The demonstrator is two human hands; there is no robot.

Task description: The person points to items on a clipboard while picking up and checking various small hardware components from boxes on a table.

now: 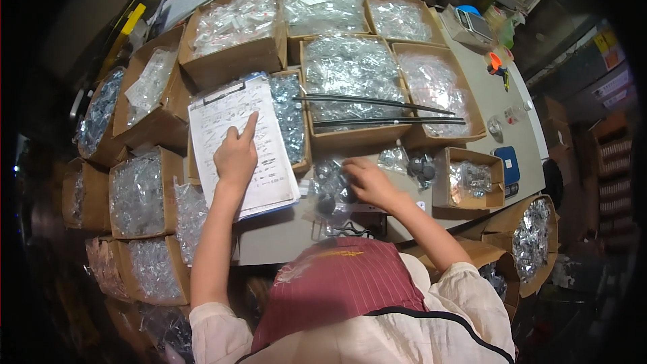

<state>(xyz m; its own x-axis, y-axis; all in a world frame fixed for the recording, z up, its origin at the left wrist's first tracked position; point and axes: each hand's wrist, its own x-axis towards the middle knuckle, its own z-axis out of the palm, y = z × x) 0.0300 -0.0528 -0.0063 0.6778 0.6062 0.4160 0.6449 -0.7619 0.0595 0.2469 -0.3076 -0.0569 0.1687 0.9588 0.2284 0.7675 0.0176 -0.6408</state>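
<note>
My left hand (236,156) rests on a written sheet on a clipboard (282,182), its index finger stretched out to the upper part of the page. It holds nothing. The clipboard leans over the edges of cardboard boxes. On the table, my right hand (369,182) has its fingers bent on a clear plastic bag (327,178) with dark round parts inside, gripping it by its right side. The fingertips are partly lost in the shiny film. Right of this hand lie a small bag of dark round parts (422,168) and a bag of clear pieces (393,158).
Two black rods (377,99) lie across a large cardboard box (354,138) of bagged metal parts. Several more filled boxes stand around the table. A small box (441,185) sits at the right beside a dark blue flat case (507,165). A scale (472,25) stands far right.
</note>
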